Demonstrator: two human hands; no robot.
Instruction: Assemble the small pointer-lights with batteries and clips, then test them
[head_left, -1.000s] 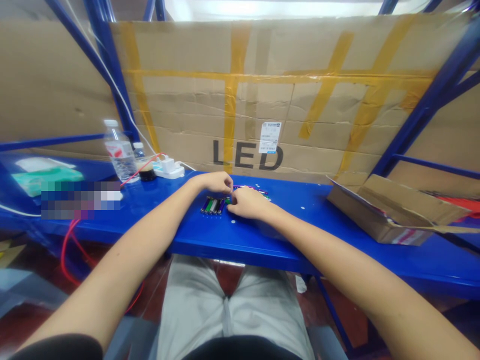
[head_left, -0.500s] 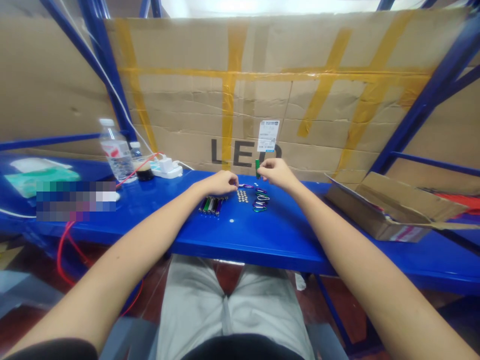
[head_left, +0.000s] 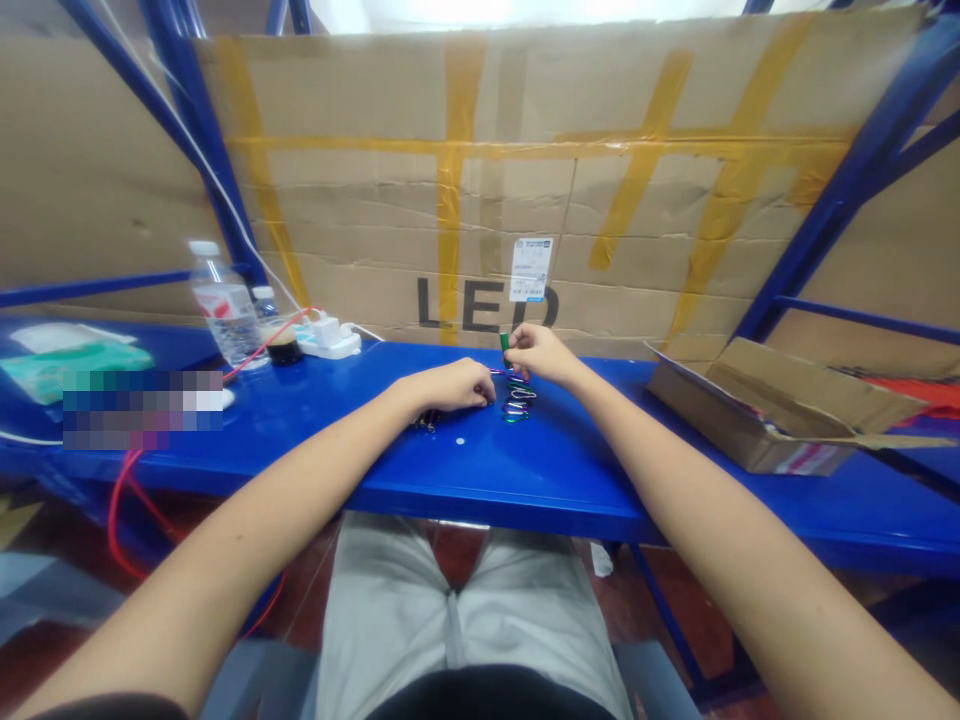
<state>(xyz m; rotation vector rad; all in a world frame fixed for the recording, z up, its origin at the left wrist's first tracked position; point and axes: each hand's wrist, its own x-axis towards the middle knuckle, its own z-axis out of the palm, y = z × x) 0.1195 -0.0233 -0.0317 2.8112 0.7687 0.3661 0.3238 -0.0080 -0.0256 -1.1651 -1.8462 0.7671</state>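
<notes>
My right hand (head_left: 538,353) is closed on a small green cylinder (head_left: 505,341), held upright just above the blue table (head_left: 570,470). Below it lie several coloured clips (head_left: 516,402) in a small heap. My left hand (head_left: 455,385) rests on the table with its fingers curled, covering most of a row of small coloured cylinders (head_left: 427,424); what its fingertips pinch is hidden.
An open cardboard box (head_left: 757,415) sits at the right. At the left stand a water bottle (head_left: 220,306), a dark jar (head_left: 282,340) and a white power strip (head_left: 330,338) with a red cable (head_left: 126,478). A taped cardboard wall marked LED (head_left: 487,305) backs the table.
My right hand picked the green cylinder out of the row, raised it to the right, then lowered it a little. My left hand slid right over where small silver pieces lay.
</notes>
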